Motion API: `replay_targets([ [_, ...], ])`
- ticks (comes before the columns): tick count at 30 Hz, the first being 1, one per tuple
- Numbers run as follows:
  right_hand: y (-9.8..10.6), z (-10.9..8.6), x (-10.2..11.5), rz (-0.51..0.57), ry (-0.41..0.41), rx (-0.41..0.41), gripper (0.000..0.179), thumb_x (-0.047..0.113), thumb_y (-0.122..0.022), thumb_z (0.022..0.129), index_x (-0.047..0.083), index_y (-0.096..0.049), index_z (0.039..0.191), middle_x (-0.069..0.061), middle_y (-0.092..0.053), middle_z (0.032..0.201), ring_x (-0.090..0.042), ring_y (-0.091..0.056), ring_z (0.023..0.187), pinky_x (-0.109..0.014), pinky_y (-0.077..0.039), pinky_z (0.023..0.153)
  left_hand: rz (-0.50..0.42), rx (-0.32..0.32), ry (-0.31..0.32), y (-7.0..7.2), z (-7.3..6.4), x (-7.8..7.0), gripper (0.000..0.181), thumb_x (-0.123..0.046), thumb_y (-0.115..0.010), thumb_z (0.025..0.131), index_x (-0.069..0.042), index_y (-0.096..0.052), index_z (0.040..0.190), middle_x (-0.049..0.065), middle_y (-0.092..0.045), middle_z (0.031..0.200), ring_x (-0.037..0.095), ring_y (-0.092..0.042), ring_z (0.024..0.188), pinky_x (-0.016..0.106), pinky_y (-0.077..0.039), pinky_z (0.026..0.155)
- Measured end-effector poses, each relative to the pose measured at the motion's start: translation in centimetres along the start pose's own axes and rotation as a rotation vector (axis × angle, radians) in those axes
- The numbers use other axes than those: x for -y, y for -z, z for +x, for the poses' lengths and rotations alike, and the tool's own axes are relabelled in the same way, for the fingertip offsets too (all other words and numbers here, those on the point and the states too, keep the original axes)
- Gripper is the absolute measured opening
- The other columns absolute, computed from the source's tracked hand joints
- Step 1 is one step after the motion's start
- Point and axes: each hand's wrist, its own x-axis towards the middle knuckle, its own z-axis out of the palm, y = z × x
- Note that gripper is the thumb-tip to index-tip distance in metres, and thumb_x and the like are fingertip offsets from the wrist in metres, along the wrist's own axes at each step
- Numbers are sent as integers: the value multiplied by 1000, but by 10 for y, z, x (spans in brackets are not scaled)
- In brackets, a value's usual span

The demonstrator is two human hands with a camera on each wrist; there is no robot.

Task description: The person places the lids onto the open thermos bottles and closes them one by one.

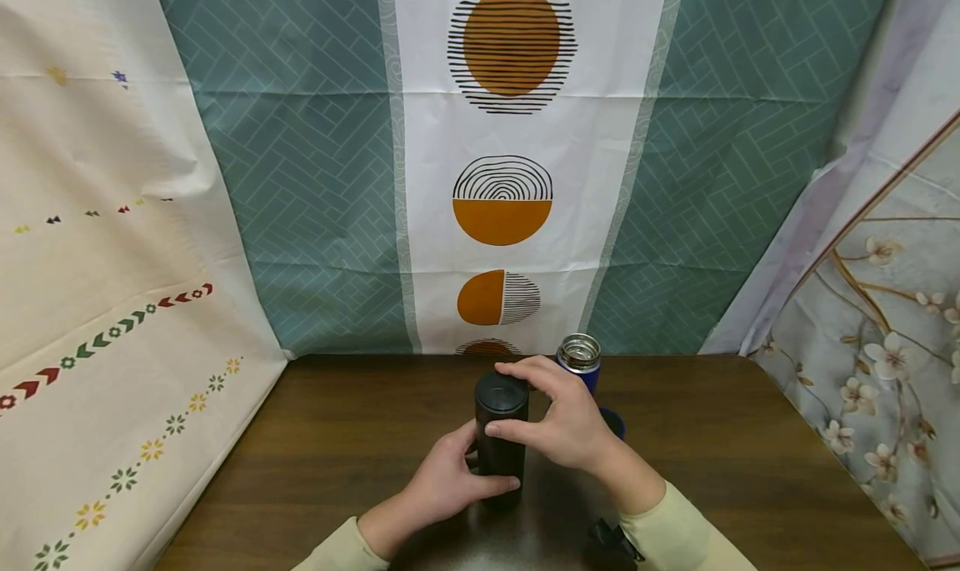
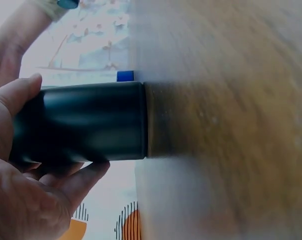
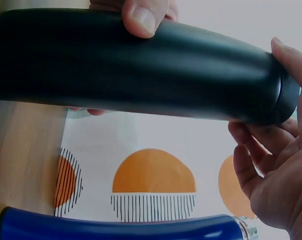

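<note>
Holding a black cylindrical bottle (image 1: 498, 459) upright on the brown wooden table (image 1: 337, 454), with fingers of left hand (image 1: 452, 473) around its body, of right hand (image 1: 567, 417) around its top. Seeing behind the bottle, rightward, a blue silver-necked flask (image 1: 583, 367).

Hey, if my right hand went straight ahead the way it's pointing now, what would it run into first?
The black bottle, most likely: your right hand is around its top, so the bottle is right there. Beyond that, depth is hard to judge.
</note>
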Motion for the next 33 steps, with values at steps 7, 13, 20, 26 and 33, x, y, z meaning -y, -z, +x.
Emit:
replay_targets([
  [7, -2, 0, 4, -50, -14, -17, 70, 26, -104, 79, 19, -75, 142, 5, -74, 128, -15, -70, 114, -45, -63, 90, 9, -9, -1, -1, 0, 0, 77, -39, -95, 91, -32, -58, 157, -15, -72, 140, 15, -72, 124, 51, -59, 107],
  [13, 7, 2, 4, 32, -128, 116, 72, 32, -101, 84, 26, -67, 148, 8, -71, 138, -14, -67, 121, -47, -58, 100, 28, -7, -17, 0, 1, -1, 72, -41, -96, 90, -34, -61, 153, -15, -72, 139, 14, -72, 123, 50, -58, 105],
  [20, 10, 2, 2, 113, -176, 206, 76, 32, -98, 88, 28, -61, 154, 7, -67, 148, -18, -65, 133, -53, -53, 112, 31, 3, -38, 1, 2, 1, 71, -38, -97, 90, -35, -62, 151, -15, -72, 140, 14, -72, 123, 51, -57, 107],
  [26, 10, 2, 0, 121, -179, 207, 75, 30, -98, 88, 29, -61, 153, 9, -70, 141, -16, -69, 123, -49, -56, 105, 34, 2, -45, 1, 3, 3, 71, -39, -97, 89, -36, -62, 151, -15, -72, 140, 13, -72, 122, 50, -58, 105],
  [33, 9, 0, 1, 108, -208, 177, 76, 34, -101, 84, 26, -64, 150, 10, -71, 139, -15, -69, 114, -44, -56, 100, 35, 4, -29, 1, 2, 1, 72, -38, -97, 89, -35, -62, 151, -15, -73, 138, 13, -72, 121, 52, -58, 105],
])
